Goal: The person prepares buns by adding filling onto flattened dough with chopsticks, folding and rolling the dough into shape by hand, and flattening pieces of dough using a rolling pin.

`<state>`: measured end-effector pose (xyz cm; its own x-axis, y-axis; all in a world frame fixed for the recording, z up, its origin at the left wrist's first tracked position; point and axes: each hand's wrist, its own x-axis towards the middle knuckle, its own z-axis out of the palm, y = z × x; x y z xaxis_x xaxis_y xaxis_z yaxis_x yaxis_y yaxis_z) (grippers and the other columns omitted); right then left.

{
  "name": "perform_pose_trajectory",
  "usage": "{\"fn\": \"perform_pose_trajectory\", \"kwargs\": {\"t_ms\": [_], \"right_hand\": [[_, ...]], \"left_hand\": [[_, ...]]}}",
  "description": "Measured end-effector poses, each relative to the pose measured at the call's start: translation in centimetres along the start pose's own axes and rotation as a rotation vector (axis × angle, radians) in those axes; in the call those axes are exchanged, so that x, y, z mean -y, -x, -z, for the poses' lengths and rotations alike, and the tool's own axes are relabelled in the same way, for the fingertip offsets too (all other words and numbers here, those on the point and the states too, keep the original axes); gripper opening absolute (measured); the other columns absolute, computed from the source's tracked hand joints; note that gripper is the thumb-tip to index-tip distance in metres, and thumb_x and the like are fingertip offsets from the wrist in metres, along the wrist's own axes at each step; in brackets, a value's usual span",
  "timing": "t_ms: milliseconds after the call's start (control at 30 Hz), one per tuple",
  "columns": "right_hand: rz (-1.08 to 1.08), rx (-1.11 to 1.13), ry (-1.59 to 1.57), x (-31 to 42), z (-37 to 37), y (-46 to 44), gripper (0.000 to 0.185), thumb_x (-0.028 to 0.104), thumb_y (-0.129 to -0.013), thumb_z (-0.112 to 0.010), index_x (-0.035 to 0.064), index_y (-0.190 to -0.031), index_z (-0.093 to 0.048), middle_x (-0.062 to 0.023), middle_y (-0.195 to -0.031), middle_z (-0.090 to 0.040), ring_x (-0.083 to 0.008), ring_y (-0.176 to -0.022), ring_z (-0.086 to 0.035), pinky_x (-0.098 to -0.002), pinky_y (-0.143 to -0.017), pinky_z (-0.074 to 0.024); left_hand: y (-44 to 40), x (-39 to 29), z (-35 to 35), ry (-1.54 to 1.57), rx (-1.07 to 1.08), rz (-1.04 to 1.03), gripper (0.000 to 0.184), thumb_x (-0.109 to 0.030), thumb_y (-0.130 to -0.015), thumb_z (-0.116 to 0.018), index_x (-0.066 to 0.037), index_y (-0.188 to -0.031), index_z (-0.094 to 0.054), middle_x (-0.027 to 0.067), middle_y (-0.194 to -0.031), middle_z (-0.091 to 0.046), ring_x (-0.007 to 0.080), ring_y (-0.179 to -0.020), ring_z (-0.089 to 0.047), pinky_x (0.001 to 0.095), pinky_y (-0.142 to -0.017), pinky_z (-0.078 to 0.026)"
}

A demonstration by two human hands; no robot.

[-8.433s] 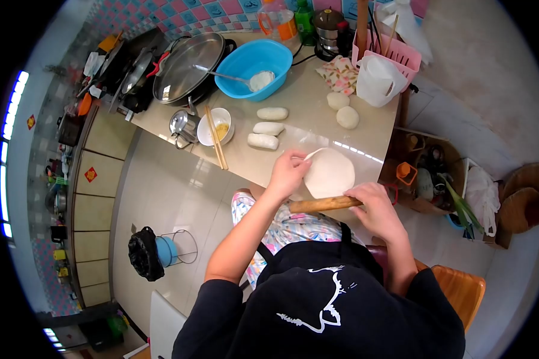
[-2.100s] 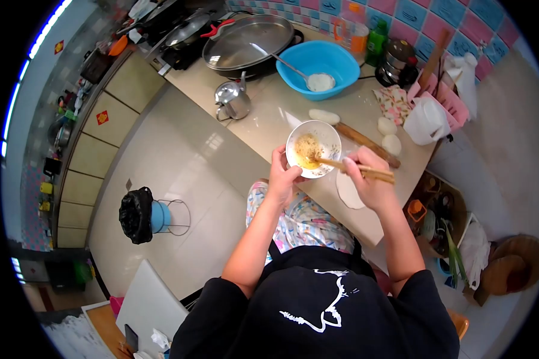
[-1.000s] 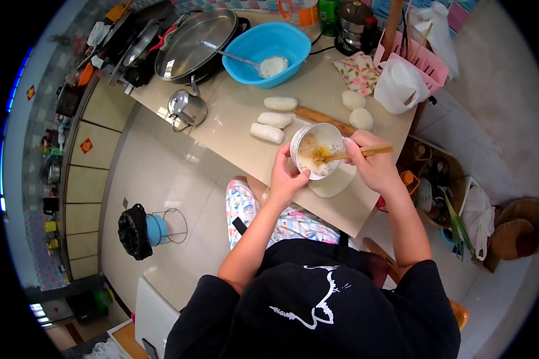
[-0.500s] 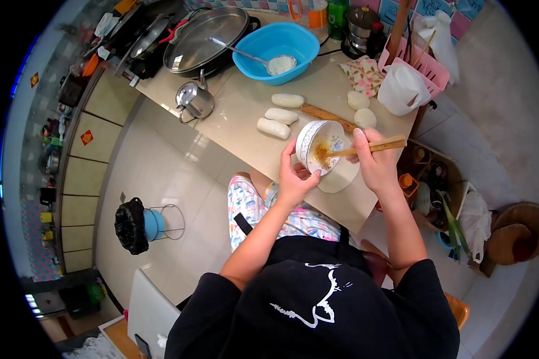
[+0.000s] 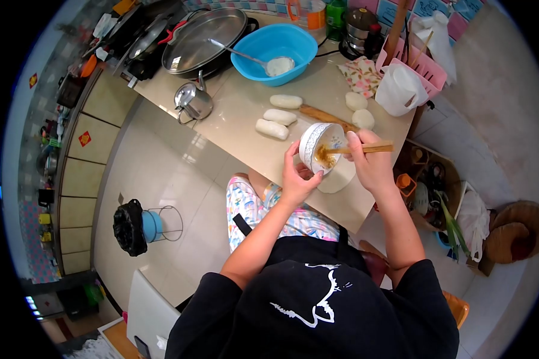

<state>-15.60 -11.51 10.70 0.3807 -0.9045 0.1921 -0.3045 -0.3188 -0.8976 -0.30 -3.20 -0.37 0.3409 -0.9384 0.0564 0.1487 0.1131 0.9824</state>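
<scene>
My left hand (image 5: 297, 179) grips a white patterned bowl (image 5: 312, 145), tilted toward the right over the counter. Inside the bowl is a yellow-brown mixture (image 5: 324, 157). Chopsticks (image 5: 371, 147) are pinched in my right hand (image 5: 371, 161), their tips down in the mixture. Beneath the bowl lies a flat round of dough (image 5: 339, 181), partly hidden. A wooden rolling pin (image 5: 323, 117) rests behind the bowl. Three dough rolls (image 5: 279, 116) lie to its left, and two round dough pieces (image 5: 360, 110) lie to its right.
A blue basin (image 5: 284, 45) holding a ladle stands at the back, beside a large lidded pan (image 5: 206, 42). The steel kettle (image 5: 193, 102) is near the counter's left edge. At the right back are a patterned cloth (image 5: 360, 76), a white container (image 5: 398, 93) and a pink basket (image 5: 428, 69).
The rolling pin I held earlier now lies on the counter, and I hold the bowl and chopsticks instead. Since a second ago, the bowl has tipped further to the right.
</scene>
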Motion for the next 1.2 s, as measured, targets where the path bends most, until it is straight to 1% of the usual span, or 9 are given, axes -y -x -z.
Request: {"fn": "perform_pose_trajectory", "kwargs": {"t_ms": [100, 233, 433, 500, 733, 833, 900, 1033, 1200], "right_hand": [[0.143, 0.009, 0.107, -1.2, -0.9, -0.2, 0.025, 0.016, -0.093, -0.054, -0.0011, -0.076, -0.048, -0.0157, -0.07, -0.05, -0.0318, -0.062, -0.051, -0.0398, -0.057, -0.0405], [0.145, 0.057, 0.123, -0.6, -0.7, 0.7, 0.024, 0.016, -0.092, -0.055, -0.0011, -0.077, -0.048, -0.0155, -0.07, -0.05, -0.0325, -0.061, -0.049, -0.0398, -0.057, -0.0403], [0.072, 0.054, 0.144, -0.3, 0.2, 0.6, 0.026, 0.017, -0.092, -0.054, -0.0014, -0.075, -0.048, -0.0159, -0.068, -0.051, -0.032, -0.062, -0.051, -0.0377, -0.058, -0.0414], [0.035, 0.043, -0.041, -0.9, -0.7, 0.3, 0.027, 0.017, -0.092, -0.055, -0.0013, -0.073, -0.048, -0.0154, -0.067, -0.052, -0.0304, -0.061, -0.052, -0.0371, -0.057, -0.0411], [-0.023, 0.056, 0.072, -1.4, 0.4, 1.3, 0.027, 0.019, -0.092, -0.056, -0.0017, -0.075, -0.052, -0.0145, -0.067, -0.053, -0.028, -0.059, -0.051, -0.0367, -0.056, -0.0403], [-0.061, 0.053, 0.07, -1.2, 0.6, 1.4, 0.025, 0.019, -0.092, -0.057, -0.0014, -0.077, -0.053, -0.0144, -0.068, -0.052, -0.0285, -0.06, -0.051, -0.0366, -0.057, -0.0405], [0.06, 0.019, 0.002, -0.9, -0.1, 1.3, 0.025, 0.018, -0.091, -0.057, -0.0009, -0.076, -0.052, -0.0143, -0.068, -0.052, -0.0294, -0.06, -0.05, -0.0374, -0.057, -0.0404], [0.175, 0.038, 0.062, -1.7, -0.8, 1.4, 0.023, 0.017, -0.091, -0.057, -0.0007, -0.078, -0.053, -0.0139, -0.069, -0.052, -0.0283, -0.061, -0.051, -0.0378, -0.058, -0.0406], [-0.112, 0.022, -0.001, -3.8, 1.1, 2.9, 0.023, 0.018, -0.093, -0.054, -0.0018, -0.081, -0.054, -0.011, -0.076, -0.06, -0.0216, -0.063, -0.06, -0.0333, -0.059, -0.0456]], "left_hand": [[0.2, 0.1, 0.0, 0.012, 0.007, -0.016, 0.087, -0.001, -0.07, -0.072, -0.006, -0.14, -0.021, 0.0142, -0.135, -0.033, 0.024, -0.104, -0.058, 0.0315, -0.08, -0.055], [0.4, 0.2, 0.0, -0.01, -0.016, -0.007, 0.087, 0.001, -0.07, -0.071, -0.006, -0.14, -0.021, 0.0143, -0.135, -0.033, 0.0246, -0.106, -0.058, 0.0326, -0.082, -0.054], [0.2, 0.0, -0.1, 0.024, -0.02, 0.009, 0.087, 0.003, -0.069, -0.071, -0.007, -0.14, -0.021, 0.014, -0.135, -0.033, 0.0248, -0.107, -0.058, 0.0342, -0.087, -0.053], [0.2, 0.1, 0.0, 0.01, -0.018, 0.015, 0.088, 0.002, -0.069, -0.072, -0.008, -0.14, -0.022, 0.0136, -0.135, -0.034, 0.0245, -0.106, -0.058, 0.0344, -0.087, -0.053], [0.5, 0.0, 0.0, -0.065, -0.029, -0.009, 0.088, 0.002, -0.068, -0.072, -0.008, -0.14, -0.022, 0.0134, -0.135, -0.034, 0.0244, -0.104, -0.06, 0.0345, -0.086, -0.054], [0.4, -0.2, 0.0, -0.06, -0.02, 0.032, 0.088, -0.001, -0.069, -0.072, -0.007, -0.139, -0.02, 0.0132, -0.137, -0.03, 0.0277, -0.116, -0.052, 0.0376, -0.093, -0.051], [0.4, 0.2, 0.1, -0.047, -0.043, -0.03, 0.087, 0.002, -0.068, -0.072, -0.008, -0.139, -0.023, 0.0138, -0.135, -0.035, 0.0245, -0.103, -0.06, 0.0343, -0.087, -0.054], [0.5, 0.5, 0.3, -0.068, -0.046, -0.054, 0.087, 0.003, -0.068, -0.072, -0.007, -0.139, -0.023, 0.014, -0.135, -0.035, 0.025, -0.104, -0.06, 0.0347, -0.088, -0.054], [0.4, 0.4, 0.4, -0.023, -0.113, -0.057, 0.084, 0.004, -0.07, -0.07, -0.006, -0.139, -0.023, 0.0131, -0.134, -0.034, 0.0263, -0.108, -0.058, 0.0354, -0.088, -0.053]]}}
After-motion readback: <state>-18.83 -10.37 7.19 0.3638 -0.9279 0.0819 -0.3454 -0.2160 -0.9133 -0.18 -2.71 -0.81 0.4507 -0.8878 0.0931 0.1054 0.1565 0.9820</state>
